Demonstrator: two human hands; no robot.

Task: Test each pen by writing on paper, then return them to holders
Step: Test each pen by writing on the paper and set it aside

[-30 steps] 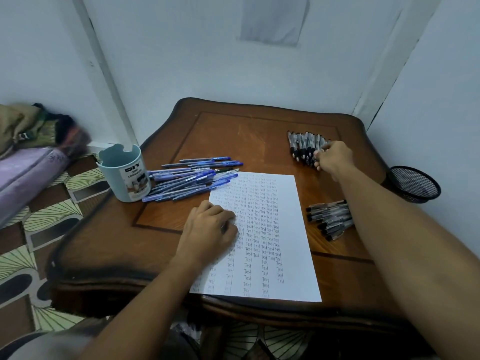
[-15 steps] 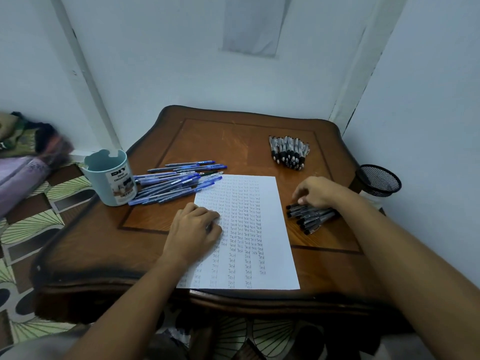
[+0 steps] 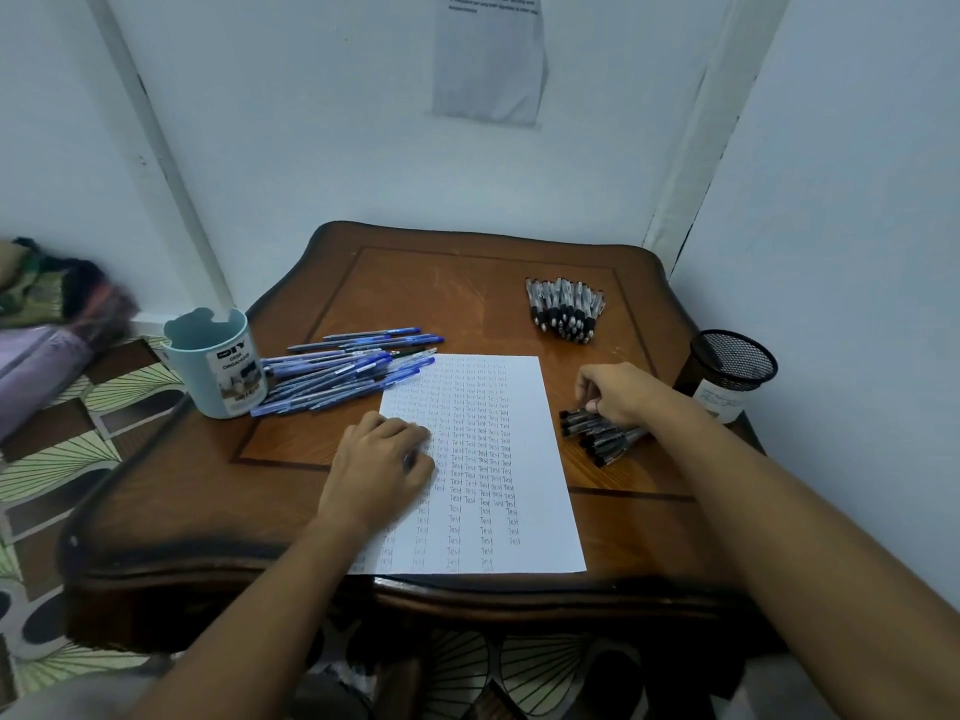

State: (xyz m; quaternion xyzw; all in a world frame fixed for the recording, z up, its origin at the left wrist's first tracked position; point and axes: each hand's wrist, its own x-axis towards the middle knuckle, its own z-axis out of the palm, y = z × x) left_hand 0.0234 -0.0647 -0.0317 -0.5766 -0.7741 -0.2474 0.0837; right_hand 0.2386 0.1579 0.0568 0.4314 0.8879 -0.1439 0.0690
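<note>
So up front there's a wooden desk (image 3: 171,491) with a sheet of paper (image 3: 524,511) lying at its near edge, packed with rows of the word "Test". The left hand (image 3: 379,470) rests on the paper's left side, fingers loosely curled, pinning it down; can't tell if there's anything under the palm. Over on the right, the right hand (image 3: 618,394) sits on top of a small pile of black pens (image 3: 597,436) just beside the paper, fingers curled down onto them like it's pinching one, though I honestly can't make out which pen it has.

A bit further back on the left, a heap of blue pens (image 3: 343,374) lies loose on the desk, tips touching the paper's top left corner. Right beside them, at the desk's left edge, stands a pale blue holder (image 3: 215,363) marked "DIY". A black mesh holder (image 3: 732,363) stands at the right edge.

Further back still, a second bunch of black pens (image 3: 566,309) is fanned out near the far right corner. Behind that, a printed sheet (image 3: 488,59) hangs on the wall.
</note>
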